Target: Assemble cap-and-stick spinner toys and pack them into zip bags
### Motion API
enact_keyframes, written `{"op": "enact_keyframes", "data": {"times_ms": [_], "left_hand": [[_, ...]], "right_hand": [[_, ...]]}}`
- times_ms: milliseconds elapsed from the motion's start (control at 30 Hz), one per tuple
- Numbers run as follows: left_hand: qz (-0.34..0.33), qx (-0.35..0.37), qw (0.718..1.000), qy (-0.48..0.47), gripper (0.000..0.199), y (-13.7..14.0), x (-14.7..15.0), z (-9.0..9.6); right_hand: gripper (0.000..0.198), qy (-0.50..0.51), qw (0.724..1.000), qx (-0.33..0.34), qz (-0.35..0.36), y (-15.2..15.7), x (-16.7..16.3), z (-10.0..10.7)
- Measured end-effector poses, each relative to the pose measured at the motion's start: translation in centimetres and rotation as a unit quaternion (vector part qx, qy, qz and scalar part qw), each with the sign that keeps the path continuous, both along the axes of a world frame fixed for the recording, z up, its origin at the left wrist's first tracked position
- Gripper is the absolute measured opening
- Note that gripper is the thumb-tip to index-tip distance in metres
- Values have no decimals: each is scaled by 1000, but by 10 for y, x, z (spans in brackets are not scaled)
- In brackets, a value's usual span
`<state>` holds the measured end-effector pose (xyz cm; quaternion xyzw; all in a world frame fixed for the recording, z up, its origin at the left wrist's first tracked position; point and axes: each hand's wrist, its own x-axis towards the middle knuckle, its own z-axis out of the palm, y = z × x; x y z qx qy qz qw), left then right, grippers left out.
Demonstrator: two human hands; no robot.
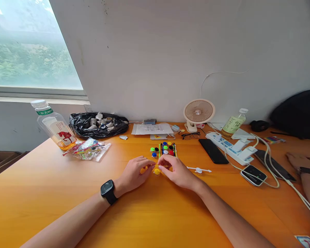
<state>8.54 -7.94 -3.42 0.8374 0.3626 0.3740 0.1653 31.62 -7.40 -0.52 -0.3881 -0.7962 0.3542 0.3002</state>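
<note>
My left hand and my right hand meet over the table, fingertips pinched close together. Between them runs a thin yellow arrow-shaped stick, mostly hidden by the fingers. A small yellow round piece with a clear base sits just below the fingertips. Beyond the hands are a green round piece, a blue one, and several more coloured discs between dark and green sticks. To the right of my right hand lies a white arrow with a round middle.
At left stand a tall bottle, clear plastic packets and a black bag. Behind are papers, a fan and glasses. Rightward lie a phone, a power strip, cables and another person's arm.
</note>
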Motion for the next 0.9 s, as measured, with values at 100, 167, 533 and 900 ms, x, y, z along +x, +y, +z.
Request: {"op": "enact_keyframes", "data": {"times_ms": [100,167,533,900], "left_hand": [[-1,4,1000,4,19,-2,1,4],[-4,4,1000,9,18,-3,1,6],[-22,-12,998,50,14,-5,0,5],[-68,0,995,71,18,-8,1,11]], "right_hand": [[6,-7,1000,15,-4,2,3,1],[8,-15,999,31,-1,3,5,1],[12,-42,998,31,18,4,7,-6],[18,-62,996,61,27,3,4,-8]]}}
